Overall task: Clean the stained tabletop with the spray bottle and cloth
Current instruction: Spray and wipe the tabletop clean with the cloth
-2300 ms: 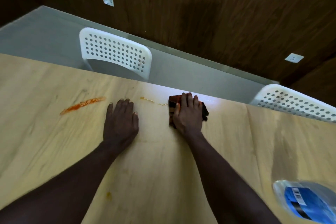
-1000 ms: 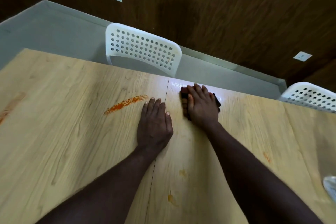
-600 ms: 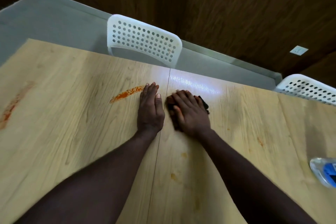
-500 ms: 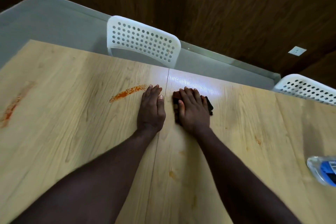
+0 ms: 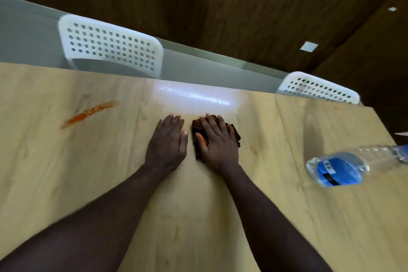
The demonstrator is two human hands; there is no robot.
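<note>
Right hand (image 5: 217, 142) lay flat on the dark folded cloth (image 5: 235, 136), fingers straight and close together, pressing it onto the light wood tabletop (image 5: 287, 216). Nothing was gripped; the palm simply bore down. Cloth edges showed at the thumb side and past the little finger. Left hand (image 5: 168, 144) lay palm-down on bare wood just beside the cloth, fingers straight, holding nothing, apparently as a brace.

Just beyond the fingertips a wet shiny patch (image 5: 194, 97) caught the light near the far edge. Long orange smear (image 5: 88, 113) sat well to the left of both hands, unwiped. Faint orange spot (image 5: 255, 153) sat just right of the cloth; a paler fleck (image 5: 176, 231) showed between the forearms. Spray bottle (image 5: 340, 168), clear with a blue label, lay on its side well to the right, apart from both hands, its nozzle end running to the frame edge. White perforated chair (image 5: 112, 45) stood behind the far edge; a second chair (image 5: 318, 88) further right.

Judged: wiping step in hand, task roughly midway, with the main smear and the small spots left. Next move likely calls for sliding the cloth left toward the smear. The left hand sat in that path and would need to lift or shift. The smear looked dry, so a reach right for the bottle may come first.
</note>
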